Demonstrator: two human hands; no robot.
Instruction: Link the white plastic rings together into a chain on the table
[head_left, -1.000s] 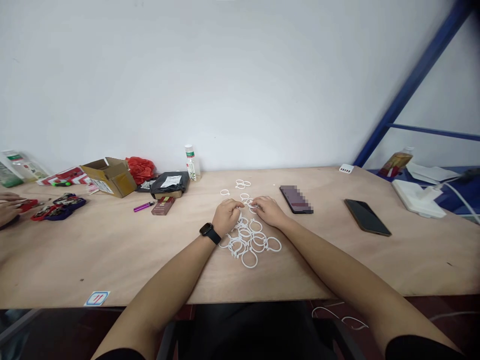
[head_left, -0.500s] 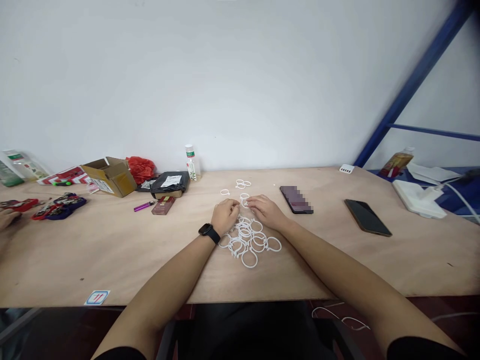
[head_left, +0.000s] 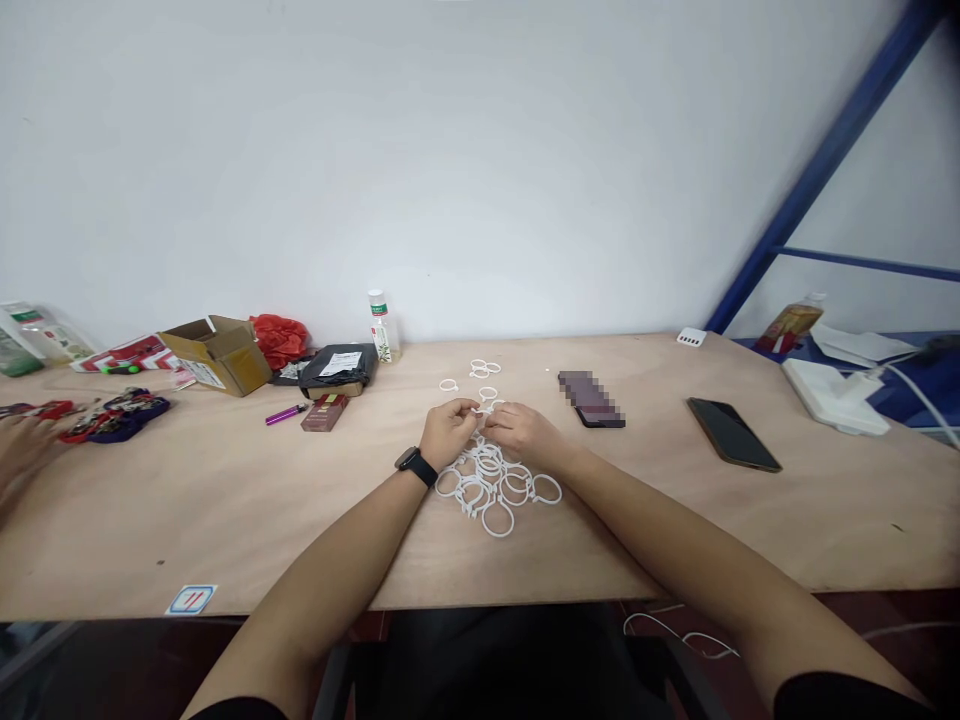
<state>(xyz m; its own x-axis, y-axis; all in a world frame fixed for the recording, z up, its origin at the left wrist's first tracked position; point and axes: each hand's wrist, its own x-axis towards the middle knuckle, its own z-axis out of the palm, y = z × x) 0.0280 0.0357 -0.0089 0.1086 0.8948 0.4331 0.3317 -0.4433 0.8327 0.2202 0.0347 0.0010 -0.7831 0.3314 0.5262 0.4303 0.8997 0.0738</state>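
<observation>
A heap of several white plastic rings (head_left: 495, 488) lies in the middle of the wooden table (head_left: 225, 500). Just beyond it my left hand (head_left: 448, 433), with a black watch on the wrist, and my right hand (head_left: 519, 430) meet fingertip to fingertip. Both pinch one small white ring (head_left: 481, 409) between them, a little above the heap. A few more loose rings (head_left: 484, 370) lie farther back.
Two dark phones (head_left: 590, 398) (head_left: 733, 433) lie to the right. At the back left are a cardboard box (head_left: 216, 352), a red bag (head_left: 280, 338), a black parcel (head_left: 339, 366), a small bottle (head_left: 381, 325), a purple lighter (head_left: 283, 414). Another person's hand (head_left: 22, 450) works at the far left.
My hands have drawn together and risen slightly, now pinching a ring between them. The other person's hand at the left edge has shifted.
</observation>
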